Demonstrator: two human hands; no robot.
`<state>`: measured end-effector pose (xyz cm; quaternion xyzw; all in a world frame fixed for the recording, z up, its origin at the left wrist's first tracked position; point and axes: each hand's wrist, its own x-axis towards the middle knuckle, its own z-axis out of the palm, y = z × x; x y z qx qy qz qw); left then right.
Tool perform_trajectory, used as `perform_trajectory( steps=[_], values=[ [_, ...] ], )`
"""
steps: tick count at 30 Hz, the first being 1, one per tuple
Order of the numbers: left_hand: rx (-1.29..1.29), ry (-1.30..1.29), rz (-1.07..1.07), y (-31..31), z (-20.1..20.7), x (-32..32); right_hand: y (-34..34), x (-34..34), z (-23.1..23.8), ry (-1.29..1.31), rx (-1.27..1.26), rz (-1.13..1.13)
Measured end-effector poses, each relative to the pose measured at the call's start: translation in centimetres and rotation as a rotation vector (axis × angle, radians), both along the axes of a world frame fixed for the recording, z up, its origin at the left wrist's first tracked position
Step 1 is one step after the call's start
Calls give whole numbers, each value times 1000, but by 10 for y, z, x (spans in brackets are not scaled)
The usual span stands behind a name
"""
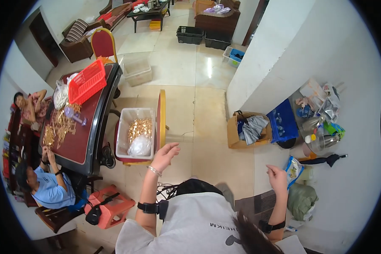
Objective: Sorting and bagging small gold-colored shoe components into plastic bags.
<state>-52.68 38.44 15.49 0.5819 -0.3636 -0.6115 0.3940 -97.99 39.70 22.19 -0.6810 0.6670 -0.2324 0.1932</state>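
Standing wearer, both hands raised and empty, over a tiled floor.

Left hand (165,154): grip spread, fingers loose, holding nothing; just beyond it a clear plastic bin (136,132) of small gold-coloured pieces, with a bag on top, sits on a red chair (161,120). Right hand (277,177): grip loosely curled, empty; a printed snack bag (293,169) lies beside it on the floor. Farther left, a dark surface (82,137) carries more gold pieces and a red basket (87,81); two seated people work there. Risk, as judged: a careless sweep of the left hand could tip the bin off the chair. Bin contents too small to identify; right fingertips unclear.
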Motion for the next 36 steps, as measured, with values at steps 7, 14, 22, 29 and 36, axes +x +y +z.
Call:
perform_trajectory(
  steps=[7, 14, 22, 29, 36],
  values=[
    [-94, -323, -36, -163, -9, -26, -198, -48, -59, -15, 224, -52],
    [-51, -237, 288, -274, -36, -16, -488, 83, -23, 28, -72, 504],
    [23, -201, 575, -388, -29, 48, -674, 266, 4, 8, -40, 990],
    [108, -275, 690, -514, 21, 157, -828, 350, -43, -41, 270, 954],
    [98, -298, 848, -550, 20, 264, -957, 494, -62, -199, 459, 908]
  ],
)
